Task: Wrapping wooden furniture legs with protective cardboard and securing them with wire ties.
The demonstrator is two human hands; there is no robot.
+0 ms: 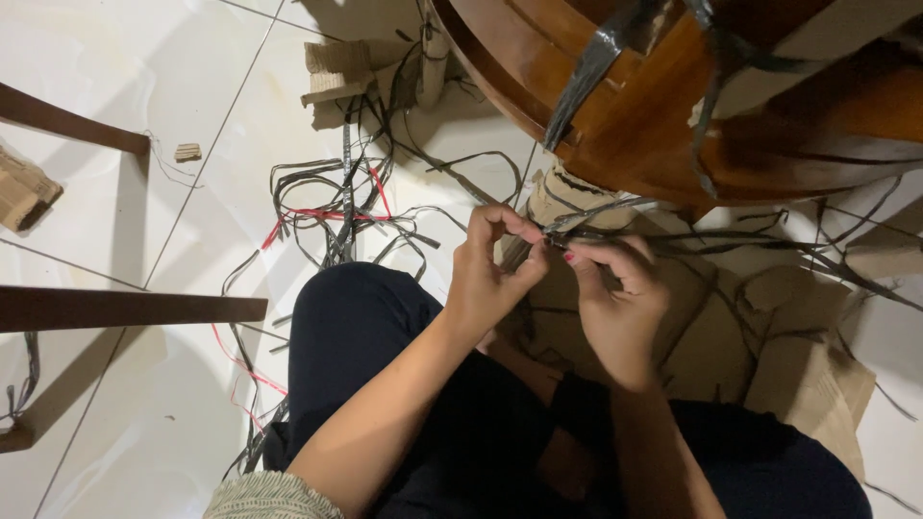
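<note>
Both hands meet just below the rim of a round wooden table. The left hand is curled, its thumb and forefinger pinched on a flat black plastic strap; the right hand is bent the same way, fingertips closed on the same strap right beside the left (the nail there is painted red). The strap is thin, glossy and ribbon-like, and it runs off to the right under the table's edge.

The table is dark, polished, reddish-brown wood with curved stacked rims, and more black bands are taped across its top. Under it, beneath the hands, lie sheets of brown cardboard, matte and creased. To the left of the table a loose tangle of cut straps sprawls over glossy white floor tiles, with a few thin red strands mixed in. Further left from the table, two dark wooden bars cross the floor. Torn cardboard scraps rest near the table's upper left edge. The person's knees, in dark fabric, sit below the hands.
</note>
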